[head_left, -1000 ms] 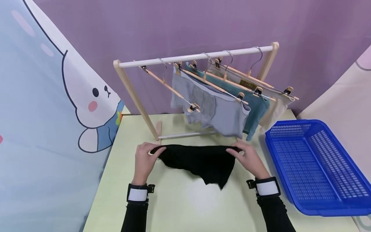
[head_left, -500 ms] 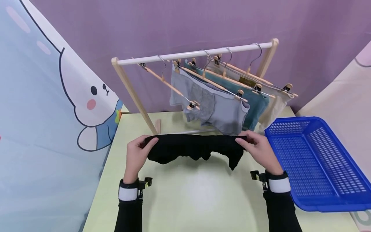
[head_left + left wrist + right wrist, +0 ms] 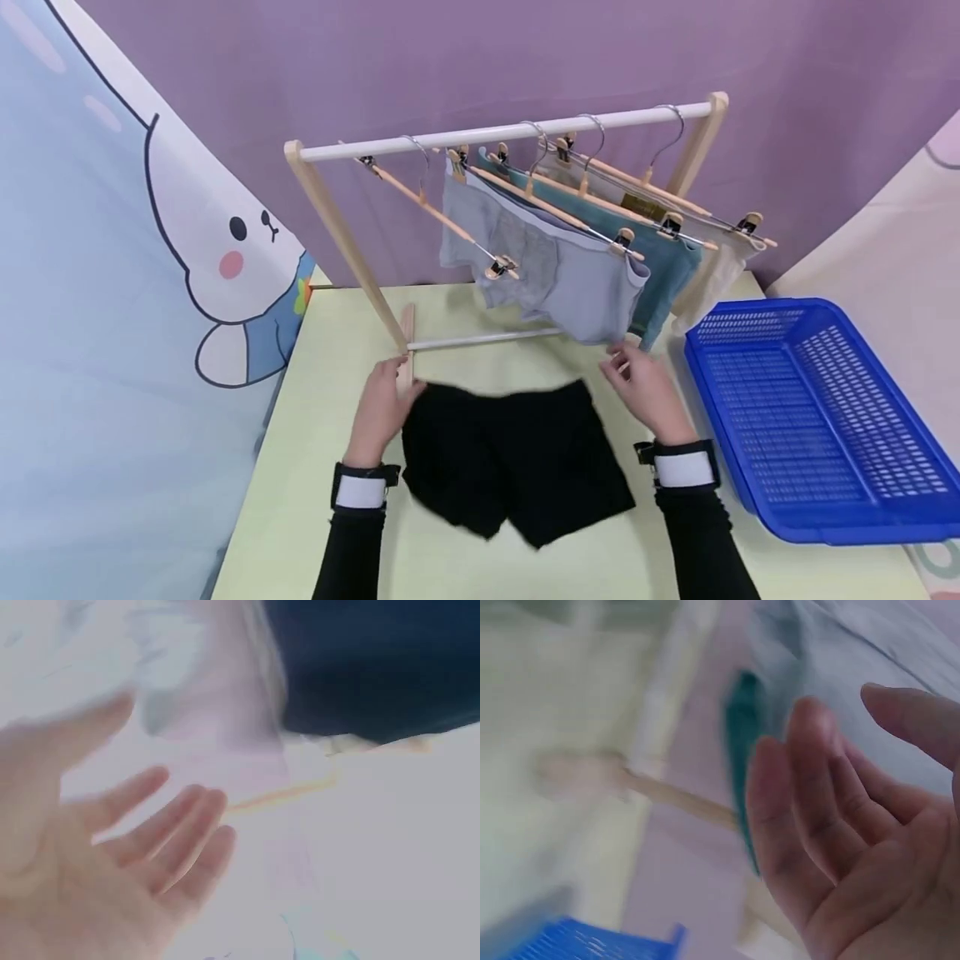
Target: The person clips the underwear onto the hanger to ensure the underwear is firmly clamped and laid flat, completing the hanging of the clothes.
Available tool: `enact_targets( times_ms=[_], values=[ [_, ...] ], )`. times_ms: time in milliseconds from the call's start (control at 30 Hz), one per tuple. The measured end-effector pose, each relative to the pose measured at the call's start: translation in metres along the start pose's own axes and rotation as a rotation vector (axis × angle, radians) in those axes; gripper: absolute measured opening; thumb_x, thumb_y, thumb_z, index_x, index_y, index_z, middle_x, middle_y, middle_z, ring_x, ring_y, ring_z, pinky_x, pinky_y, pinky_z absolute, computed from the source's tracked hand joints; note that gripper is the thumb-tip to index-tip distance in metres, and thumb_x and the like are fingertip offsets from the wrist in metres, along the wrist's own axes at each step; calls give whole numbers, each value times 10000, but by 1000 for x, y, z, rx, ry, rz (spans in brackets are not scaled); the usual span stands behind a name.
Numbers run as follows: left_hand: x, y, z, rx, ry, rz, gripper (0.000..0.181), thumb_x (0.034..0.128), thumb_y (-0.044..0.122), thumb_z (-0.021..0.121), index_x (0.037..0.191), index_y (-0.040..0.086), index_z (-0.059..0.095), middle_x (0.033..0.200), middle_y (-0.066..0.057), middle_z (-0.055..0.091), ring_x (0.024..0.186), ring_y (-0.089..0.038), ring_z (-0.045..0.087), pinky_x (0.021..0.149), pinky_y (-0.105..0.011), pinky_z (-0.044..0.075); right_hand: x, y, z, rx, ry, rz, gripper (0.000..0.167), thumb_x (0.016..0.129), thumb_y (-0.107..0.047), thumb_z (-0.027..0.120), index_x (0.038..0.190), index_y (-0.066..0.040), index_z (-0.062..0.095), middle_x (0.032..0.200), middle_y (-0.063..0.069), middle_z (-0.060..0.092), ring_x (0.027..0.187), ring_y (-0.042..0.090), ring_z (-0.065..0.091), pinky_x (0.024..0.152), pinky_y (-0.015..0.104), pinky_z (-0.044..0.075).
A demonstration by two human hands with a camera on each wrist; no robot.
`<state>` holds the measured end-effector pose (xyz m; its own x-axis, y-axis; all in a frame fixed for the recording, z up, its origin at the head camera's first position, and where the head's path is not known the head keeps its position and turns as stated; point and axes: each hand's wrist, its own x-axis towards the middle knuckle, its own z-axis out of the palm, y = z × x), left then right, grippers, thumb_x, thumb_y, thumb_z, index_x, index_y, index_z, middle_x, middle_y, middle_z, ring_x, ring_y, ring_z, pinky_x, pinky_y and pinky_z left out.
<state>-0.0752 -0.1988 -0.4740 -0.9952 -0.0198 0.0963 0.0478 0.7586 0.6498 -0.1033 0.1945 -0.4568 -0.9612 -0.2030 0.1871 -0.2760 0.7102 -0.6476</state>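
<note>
A pair of black shorts (image 3: 510,458) is spread out with its waistband toward the rack; whether it lies fully on the table I cannot tell. Beside the waistband's left corner is the left hand (image 3: 381,410), its thumb close to the cloth. The left wrist view shows this hand's fingers (image 3: 202,825) loosely extended and holding nothing, apart from the dark cloth (image 3: 382,667). The right hand (image 3: 649,395) is off the right corner of the shorts, near the hanging clothes. In the right wrist view its fingers (image 3: 810,795) are relaxed around nothing.
A small rack with a white rail (image 3: 495,133) stands behind. On it hang a bare clip hanger (image 3: 431,215), pale blue-grey shorts (image 3: 540,258), a teal garment (image 3: 667,279) and a cream one (image 3: 712,283). A blue basket (image 3: 810,433) sits at right on the table (image 3: 300,517).
The black shorts, earlier stretched by the waistband between both hands, have come down and spread out flat. Both hands have let go, the right one moving slightly away from the cloth.
</note>
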Motion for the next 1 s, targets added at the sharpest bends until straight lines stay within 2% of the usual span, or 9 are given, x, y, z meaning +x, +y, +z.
enact_targets(
  times_ms=[100, 233, 300, 367, 500, 600, 767, 867, 1000],
  values=[
    [-12, -11, 26, 119, -184, 54, 652, 885, 273, 760, 1378, -54, 486, 1419, -300, 448, 1303, -460, 452, 1060, -572, 388, -5, 7, 27, -26, -192, 35, 251, 981, -197, 625, 1118, 11, 652, 926, 110, 701, 816, 242, 663, 725, 433, 530],
    [-29, -18, 52, 185, -431, 94, 876, 738, 318, 878, 1427, -25, 460, 1532, -299, 327, 1411, -482, 311, 1114, -606, 305, -15, 15, 56, -73, -446, 12, 319, 982, -264, 628, 1164, -4, 662, 1085, 124, 673, 990, 304, 646, 861, 473, 511],
    [-35, -20, 61, 217, -492, 86, 1000, 663, 315, 927, 1466, 0, 421, 1572, -274, 273, 1449, -465, 252, 1128, -617, 272, -21, 18, 67, -110, -493, 4, 362, 976, -275, 637, 1203, 7, 653, 1159, 152, 637, 1066, 339, 613, 912, 486, 491],
    [-40, -22, 67, 258, -512, 77, 1109, 614, 318, 956, 1509, 34, 366, 1608, -243, 212, 1481, -441, 194, 1138, -629, 243, -25, 20, 73, -145, -504, 21, 422, 966, -286, 652, 1258, 18, 627, 1225, 166, 592, 1140, 352, 571, 955, 492, 471],
    [-44, -26, 74, 294, -484, 98, 1191, 580, 335, 971, 1537, 63, 315, 1630, -216, 161, 1497, -421, 158, 1139, -642, 223, -27, 21, 75, -167, -504, 53, 476, 954, -279, 668, 1305, 34, 593, 1255, 169, 548, 1174, 346, 527, 960, 500, 458],
    [-42, -28, 73, 276, -469, 96, 1113, 640, 362, 938, 1527, 60, 336, 1624, -219, 184, 1490, -429, 174, 1136, -644, 227, -24, 20, 74, -161, -515, 39, 483, 960, -273, 658, 1313, 48, 586, 1247, 171, 542, 1166, 344, 523, 955, 502, 456],
    [-28, -30, 65, 180, -367, 77, 741, 836, 351, 798, 1403, -13, 489, 1465, -245, 455, 1362, -414, 425, 1077, -567, 374, -24, 21, 75, -172, -499, 27, 463, 964, -263, 656, 1319, 28, 596, 1226, 144, 549, 1133, 309, 528, 928, 478, 467],
    [-15, -25, 55, 134, -259, 64, 425, 912, 285, 728, 1222, 9, 633, 1209, -169, 660, 1131, -319, 628, 950, -480, 495, -28, 22, 79, -187, -470, 23, 469, 955, -251, 670, 1326, 25, 593, 1227, 130, 545, 1125, 289, 518, 915, 466, 470],
    [4, -17, 37, 119, -103, 57, 125, 945, 220, 686, 979, 108, 728, 899, -20, 725, 806, -160, 672, 752, -379, 538, -33, 24, 87, -204, -430, -5, 491, 949, -243, 678, 1342, 34, 577, 1266, 143, 529, 1159, 307, 499, 921, 472, 469]
  ],
)
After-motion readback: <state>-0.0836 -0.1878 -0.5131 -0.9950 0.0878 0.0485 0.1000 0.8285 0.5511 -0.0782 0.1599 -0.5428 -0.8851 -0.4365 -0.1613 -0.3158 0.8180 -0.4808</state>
